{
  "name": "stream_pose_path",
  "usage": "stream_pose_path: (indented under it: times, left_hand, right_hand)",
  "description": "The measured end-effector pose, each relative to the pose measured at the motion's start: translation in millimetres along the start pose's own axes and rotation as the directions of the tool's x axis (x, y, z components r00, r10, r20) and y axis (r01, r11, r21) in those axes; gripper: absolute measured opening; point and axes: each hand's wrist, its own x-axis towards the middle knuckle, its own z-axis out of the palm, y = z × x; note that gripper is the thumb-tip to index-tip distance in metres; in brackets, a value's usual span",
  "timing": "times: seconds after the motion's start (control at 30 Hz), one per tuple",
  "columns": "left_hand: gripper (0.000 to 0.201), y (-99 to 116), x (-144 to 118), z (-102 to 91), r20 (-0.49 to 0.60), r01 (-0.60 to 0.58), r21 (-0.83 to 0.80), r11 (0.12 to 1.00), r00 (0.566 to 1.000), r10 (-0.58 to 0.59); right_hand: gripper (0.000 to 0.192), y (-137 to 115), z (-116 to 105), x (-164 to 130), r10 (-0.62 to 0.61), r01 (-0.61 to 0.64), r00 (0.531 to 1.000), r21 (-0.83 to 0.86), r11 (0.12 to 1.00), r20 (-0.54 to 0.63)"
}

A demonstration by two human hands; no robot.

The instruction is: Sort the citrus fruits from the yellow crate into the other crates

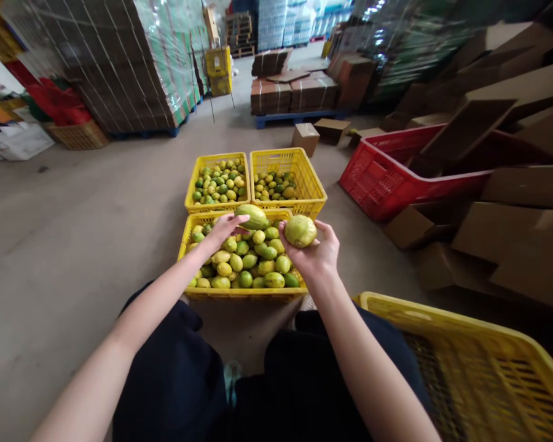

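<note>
Over the front yellow crate (244, 293), my left hand (229, 229) grips a long green-yellow lemon (252, 217). My right hand (320, 253), palm turned up, has its fingers curled around a large rounder lemon (300, 231). Both fruits are above the crate's right half, side by side with a small gap. Many green and yellow lemons (236, 263) fill this crate. Behind it stand two more yellow crates: the left one (190, 183) is well filled with smaller lemons, while the right one (314, 191) holds a lower layer.
Close by my right leg is another yellow crate (461, 319). A red crate (373, 178) and a heap of cardboard boxes (525, 227) lie to the right. Flattened cardboard (313, 92) sits on a blue pallet (299, 118) farther back. Tall wrapped stacks (105, 61) stand at the left.
</note>
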Motion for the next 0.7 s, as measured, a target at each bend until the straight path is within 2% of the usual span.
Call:
stream_pose_path:
  times: [0.1, 0.2, 0.3, 0.4, 0.5, 0.7]
  left_hand:
    - [0.038, 21, -29, -5.8, 0.060, -0.076, -0.236, 0.969, 0.994, 0.092]
    - [0.037, 18, -50, -6.8, 0.016, -0.175, -0.322, 0.930, 0.982, 0.190]
    - [0.041, 6, -59, -9.3, -0.132, -0.240, -0.262, 0.935, 0.968, 0.211]
    - [0.049, -2, -64, -13.2, -0.216, -0.218, -0.128, 0.968, 0.958, 0.187]
    - [0.054, -3, -70, -14.7, -0.202, -0.223, -0.097, 0.970, 0.959, 0.200]
    - [0.060, -6, -76, -14.8, -0.201, -0.212, -0.243, 0.946, 0.966, 0.165]
  right_hand:
    - [0.029, 3, -1, -1, 0.008, -0.004, 0.996, -0.040, 0.999, 0.092]
    - [0.027, 9, -3, 0, 0.045, -0.024, 0.988, -0.140, 0.990, 0.148]
    - [0.023, 19, -6, 3, 0.092, -0.048, 0.981, -0.247, 0.968, 0.168]
    - [0.023, 30, -7, 6, 0.143, -0.084, 0.975, -0.313, 0.946, 0.169]
    - [0.022, 40, -4, 8, 0.166, -0.089, 0.965, -0.344, 0.935, 0.201]
    - [0.016, 55, 9, 7, 0.172, -0.061, 0.944, -0.363, 0.930, 0.282]
